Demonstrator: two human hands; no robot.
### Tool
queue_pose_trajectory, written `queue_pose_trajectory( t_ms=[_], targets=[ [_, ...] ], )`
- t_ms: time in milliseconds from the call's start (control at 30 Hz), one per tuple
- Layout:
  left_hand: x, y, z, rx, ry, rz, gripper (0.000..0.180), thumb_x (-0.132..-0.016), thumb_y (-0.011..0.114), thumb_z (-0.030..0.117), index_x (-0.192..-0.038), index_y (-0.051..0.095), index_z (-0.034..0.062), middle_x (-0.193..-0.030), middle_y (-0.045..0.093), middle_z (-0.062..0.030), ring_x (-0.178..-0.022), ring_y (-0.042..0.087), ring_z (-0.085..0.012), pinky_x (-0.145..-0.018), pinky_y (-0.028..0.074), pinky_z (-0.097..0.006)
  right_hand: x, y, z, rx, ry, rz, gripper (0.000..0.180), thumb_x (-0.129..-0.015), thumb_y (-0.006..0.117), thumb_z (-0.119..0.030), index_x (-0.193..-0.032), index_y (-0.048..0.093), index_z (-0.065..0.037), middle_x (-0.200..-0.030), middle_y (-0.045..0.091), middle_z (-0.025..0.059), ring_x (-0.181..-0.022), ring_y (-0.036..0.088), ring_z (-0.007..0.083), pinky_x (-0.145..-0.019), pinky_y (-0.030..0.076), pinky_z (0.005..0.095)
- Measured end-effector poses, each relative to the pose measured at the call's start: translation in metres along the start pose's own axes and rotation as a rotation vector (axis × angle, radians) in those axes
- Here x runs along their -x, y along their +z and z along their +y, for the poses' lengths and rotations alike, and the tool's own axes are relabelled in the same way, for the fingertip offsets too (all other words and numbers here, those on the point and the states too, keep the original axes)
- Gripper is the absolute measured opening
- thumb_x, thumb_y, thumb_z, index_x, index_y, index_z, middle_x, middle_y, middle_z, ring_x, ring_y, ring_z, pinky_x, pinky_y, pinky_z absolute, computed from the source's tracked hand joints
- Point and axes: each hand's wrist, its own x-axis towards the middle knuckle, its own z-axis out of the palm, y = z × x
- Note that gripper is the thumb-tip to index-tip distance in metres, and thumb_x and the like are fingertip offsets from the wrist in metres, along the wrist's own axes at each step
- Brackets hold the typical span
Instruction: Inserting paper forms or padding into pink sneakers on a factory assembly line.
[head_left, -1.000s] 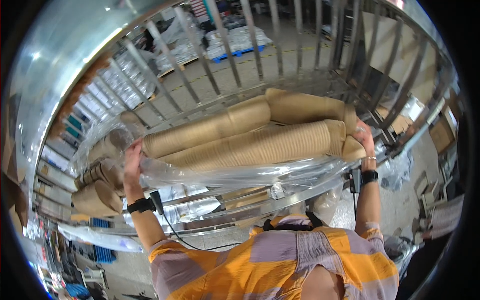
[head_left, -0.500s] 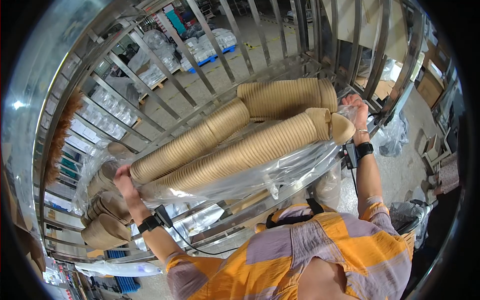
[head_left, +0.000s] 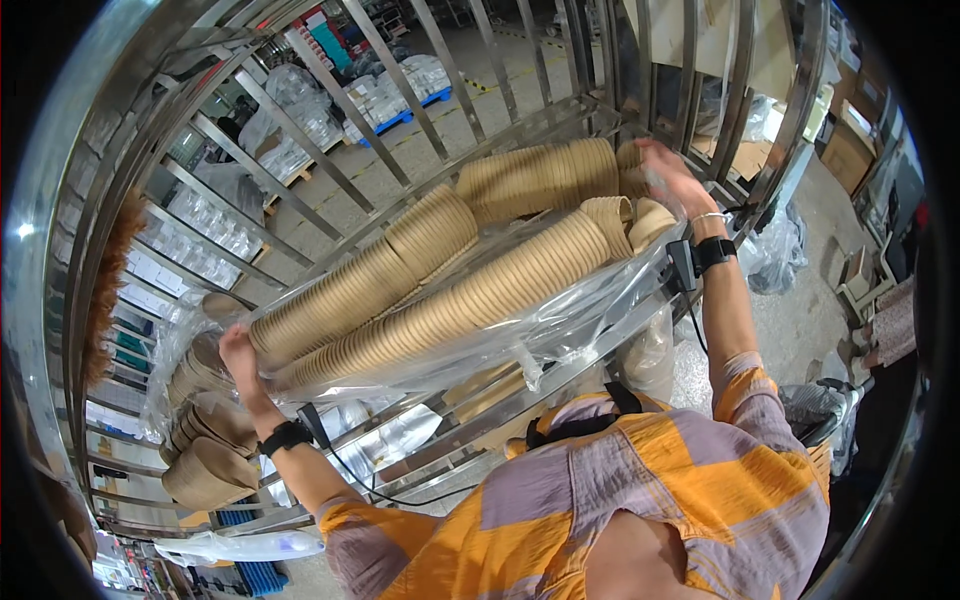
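Observation:
Long rows of nested brown paper cups point(head_left: 480, 290) lie slanting in a clear plastic bag point(head_left: 480, 362). A far row point(head_left: 540, 182) runs behind them, and a loose cup point(head_left: 652, 226) sits tilted at the right end. My left hand point(head_left: 238, 352) is closed at the left end of the rows, by the bag's edge. My right hand point(head_left: 668, 175) bends closed on the bag film at the far row's right end; its fingertips are partly hidden.
A metal-barred cage point(head_left: 440, 80) surrounds the bag, with a lower rail point(head_left: 570, 355) nearest me. More brown cups point(head_left: 210, 470) lie at the left. Wrapped pallet goods point(head_left: 400, 95) stand beyond the bars. Bagged items point(head_left: 775, 245) are on the floor at right.
My right hand has moved farther away and left, over the far row's end. The cup rows have shifted slightly left and away; my left hand moved slightly left with them.

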Motion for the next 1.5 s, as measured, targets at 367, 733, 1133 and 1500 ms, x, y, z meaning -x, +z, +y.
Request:
queue_pose_trajectory(
  t_ms=[367, 733, 1133, 1500],
  targets=[
    [-0.099, 0.052, 0.016, 0.634, 0.348, -0.500, 0.014, -0.088, 0.058, 0.015, -0.097, 0.060, 0.0044, -0.091, 0.063, -0.0128, -0.079, 0.063, -0.0240, -0.067, 0.049, -0.034, -0.058, 0.034, 0.017, 0.717, -0.305, -0.034, 0.033, -0.072, 0.067, 0.005, -0.100, 0.054, -0.003, -0.101, 0.061, 0.0094, -0.100, 0.056, 0.0174, -0.081, 0.049, 0.0309],
    [-0.031, 0.244, 0.346, -0.048, 0.235, -1.308, 0.101, -0.083, 0.065, 0.055, -0.149, 0.016, -0.0026, -0.141, 0.042, -0.0251, -0.123, 0.049, -0.0355, -0.102, 0.039, -0.038, 0.011, -0.012, 0.023, 0.409, -0.150, -0.088, 0.056, -0.063, 0.062, 0.011, -0.117, 0.050, -0.001, -0.097, 0.061, 0.0045, -0.095, 0.057, 0.0139, -0.085, 0.044, 0.0246],
    [-0.015, 0.214, 0.369, -0.054, 0.375, -1.258, 0.099, -0.063, 0.088, 0.030, -0.139, 0.036, -0.0046, -0.116, 0.055, -0.0196, -0.118, 0.051, -0.0331, -0.097, 0.042, -0.038, 0.013, -0.001, 0.022, 0.395, -0.096, -0.014, 0.048, -0.086, 0.069, -0.015, -0.129, 0.053, -0.001, -0.117, 0.063, 0.0069, -0.105, 0.058, 0.0138, -0.092, 0.045, 0.0281],
    [0.019, 0.173, 0.342, 0.316, 0.552, -1.315, 0.091, -0.074, 0.078, 0.041, -0.144, 0.034, 0.0022, -0.142, 0.043, -0.0182, -0.131, 0.041, -0.0284, -0.109, 0.032, -0.037, 0.019, 0.007, -0.002, 0.803, -0.028, -0.261, 0.055, -0.074, 0.060, -0.009, -0.128, 0.053, 0.004, -0.120, 0.062, 0.0156, -0.111, 0.056, 0.0205, -0.099, 0.040, 0.0320]
  ],
)
